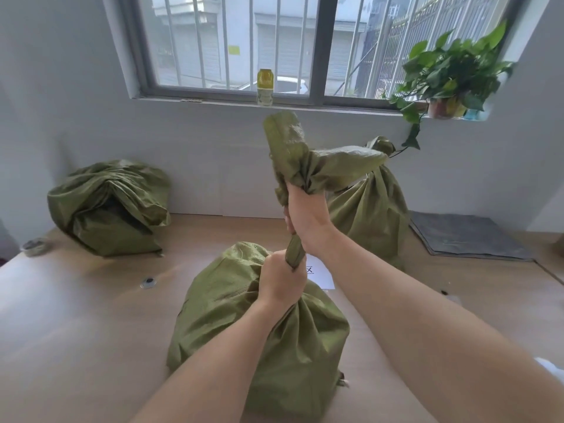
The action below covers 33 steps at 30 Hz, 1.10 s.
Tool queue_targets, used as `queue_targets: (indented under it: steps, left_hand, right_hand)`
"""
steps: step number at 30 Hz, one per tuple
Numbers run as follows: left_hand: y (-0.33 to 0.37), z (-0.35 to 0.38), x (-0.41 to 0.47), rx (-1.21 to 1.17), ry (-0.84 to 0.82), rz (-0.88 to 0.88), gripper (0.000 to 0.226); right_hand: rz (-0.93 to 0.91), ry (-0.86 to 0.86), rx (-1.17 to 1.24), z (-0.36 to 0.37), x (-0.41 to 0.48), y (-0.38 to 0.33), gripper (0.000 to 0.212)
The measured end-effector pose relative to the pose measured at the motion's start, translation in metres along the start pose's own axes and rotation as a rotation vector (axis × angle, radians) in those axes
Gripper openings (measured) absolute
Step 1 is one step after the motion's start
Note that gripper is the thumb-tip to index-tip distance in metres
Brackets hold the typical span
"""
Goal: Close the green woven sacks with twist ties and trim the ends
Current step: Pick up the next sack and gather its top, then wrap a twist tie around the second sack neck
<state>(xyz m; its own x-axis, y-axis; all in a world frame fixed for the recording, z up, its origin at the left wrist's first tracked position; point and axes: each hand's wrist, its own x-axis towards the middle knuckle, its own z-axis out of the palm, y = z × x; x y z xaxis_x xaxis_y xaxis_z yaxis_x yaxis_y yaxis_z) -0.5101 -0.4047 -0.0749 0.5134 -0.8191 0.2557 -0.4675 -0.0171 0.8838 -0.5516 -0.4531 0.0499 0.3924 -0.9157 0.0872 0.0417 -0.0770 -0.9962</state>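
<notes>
A green woven sack stands in front of me on the wooden table. Its mouth is gathered into a twisted neck that rises upward. My left hand grips the base of that neck just above the sack's body. Higher up, my right hand clamps the neck, and the loose top fabric flares out above it. No twist tie or cutting tool can be seen.
An open slumped sack lies at the back left. Another sack with a gathered top stands behind my right hand. A white paper sheet, a tape roll, a grey mat, a windowsill can and a plant surround them.
</notes>
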Motion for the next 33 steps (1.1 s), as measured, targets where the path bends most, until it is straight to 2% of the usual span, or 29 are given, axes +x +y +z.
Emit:
queue_targets:
  steps: [9,12,15,16,18,19,23,26,29,33]
  left_hand:
    - [0.005,0.009,-0.001,0.027,-0.061,-0.084,0.051]
    - [0.002,0.013,-0.003,0.049,-0.074,-0.11,0.049]
    - [0.004,0.015,-0.003,0.091,-0.076,-0.133,0.05]
    - [0.006,0.015,-0.003,0.099,-0.074,-0.138,0.049]
    - [0.009,0.018,-0.003,0.137,-0.084,-0.131,0.043]
    - [0.011,0.021,-0.003,0.162,-0.102,-0.123,0.04]
    - [0.025,0.033,-0.007,0.272,-0.187,-0.052,0.031]
    - [0.036,0.048,-0.013,0.347,-0.224,0.038,0.025]
    - [0.048,0.068,-0.017,0.373,-0.281,0.066,0.024]
    - [0.066,0.103,-0.024,0.388,-0.328,0.077,0.025]
  right_hand:
    - [0.018,0.11,0.098,-0.008,0.009,0.018,0.047]
    - [0.111,-0.023,0.119,-0.02,0.008,0.018,0.046]
    - [0.054,-0.146,-0.043,-0.034,0.004,0.02,0.026]
    - [0.05,-0.149,-0.079,-0.039,0.001,0.02,0.027]
    - [0.092,-0.065,-0.068,-0.05,-0.005,0.026,0.061]
    - [0.088,0.001,-0.031,-0.056,-0.01,0.031,0.069]
    - [0.054,0.354,0.078,-0.088,-0.036,0.057,0.045]
    - [0.109,0.604,0.038,-0.115,-0.056,0.077,0.045]
    - [0.158,0.719,0.01,-0.144,-0.074,0.087,0.039]
    - [0.156,0.785,-0.063,-0.181,-0.084,0.096,0.03]
